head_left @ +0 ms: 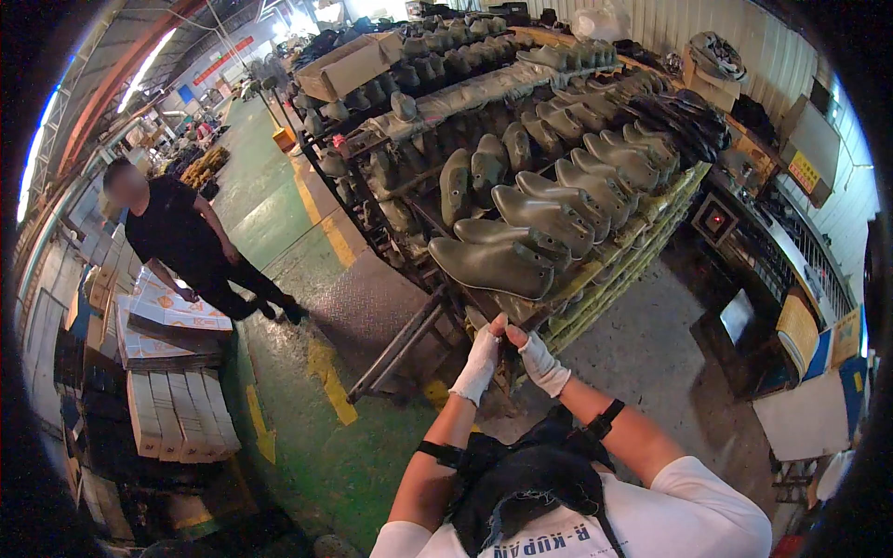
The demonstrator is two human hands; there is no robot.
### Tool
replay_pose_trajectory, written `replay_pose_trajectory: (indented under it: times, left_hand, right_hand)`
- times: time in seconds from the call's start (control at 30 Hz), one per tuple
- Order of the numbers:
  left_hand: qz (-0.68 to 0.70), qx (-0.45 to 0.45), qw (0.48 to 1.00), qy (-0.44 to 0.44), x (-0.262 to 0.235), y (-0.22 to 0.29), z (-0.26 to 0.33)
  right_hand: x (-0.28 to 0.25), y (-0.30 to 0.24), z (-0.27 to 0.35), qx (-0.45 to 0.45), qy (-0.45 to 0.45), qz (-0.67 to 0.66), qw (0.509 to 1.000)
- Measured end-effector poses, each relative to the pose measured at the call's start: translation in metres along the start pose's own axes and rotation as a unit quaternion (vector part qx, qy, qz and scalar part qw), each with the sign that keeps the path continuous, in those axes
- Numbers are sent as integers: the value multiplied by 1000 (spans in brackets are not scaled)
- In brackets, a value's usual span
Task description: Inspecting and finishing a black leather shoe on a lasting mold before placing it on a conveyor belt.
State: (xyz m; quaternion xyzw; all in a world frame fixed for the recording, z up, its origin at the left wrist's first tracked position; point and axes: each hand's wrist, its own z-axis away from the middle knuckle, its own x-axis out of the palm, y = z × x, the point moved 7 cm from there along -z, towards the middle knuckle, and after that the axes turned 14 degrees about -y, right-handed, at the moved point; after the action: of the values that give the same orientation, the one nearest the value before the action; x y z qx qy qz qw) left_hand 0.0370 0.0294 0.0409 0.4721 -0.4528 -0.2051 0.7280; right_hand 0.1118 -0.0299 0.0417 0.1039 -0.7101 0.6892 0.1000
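The bare thumb tips (499, 323) of the two hands stick out of white gloves and point up, close to each other; the other fingers are mostly hidden, so I cannot tell whether they clasp anything or are loose. The left hand (477, 365) and the right hand (543, 365) are side by side at the near corner of a loaded rack (595, 296), and whether they actually touch it is unclear. Just beyond them, on the top of the rack, lie dark green shoe moulds (488, 268) in rows, the nearest one on its side with its toe toward the left. More moulds run back behind it, some tilted up, with a dark heap (693, 126) at the far right. Below the left hand's side, metal bars (400, 349) slant down toward the floor. Black bands (605, 420) circle both forearms, and a dark apron (544, 470) covers the front of a white shirt (693, 511). Farther back, an open cardboard box (349, 70) sits above other moulds. Well to the left, a person in dark clothes (172, 223) stands beside stacked boxes (181, 414) on a green floor (298, 446) with yellow marks. To the right, a machine shows a small red light (714, 221)
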Motion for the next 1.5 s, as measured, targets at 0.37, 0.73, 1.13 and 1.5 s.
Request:
replay_pose_trajectory:
  times: [0.37, 0.73, 1.13, 1.5]
  left_hand:
    - [15, 24, 998, 59, 10, 11, 10]
    - [34, 9, 999, 36, -8, -7, 2]
    - [-60, 93, 991, 70, -2, 14, 9]
    - [-28, 84, 994, 68, 12, 28, 23]
  right_hand:
    - [-5, -3, 3, -30, 21, 67, 997]
    - [2, -2, 1, -56, -26, 38, 997]
    - [-1, 12, -7, -109, -26, 22, 994]
    - [8, -1, 1, -19, 56, 8, 998]
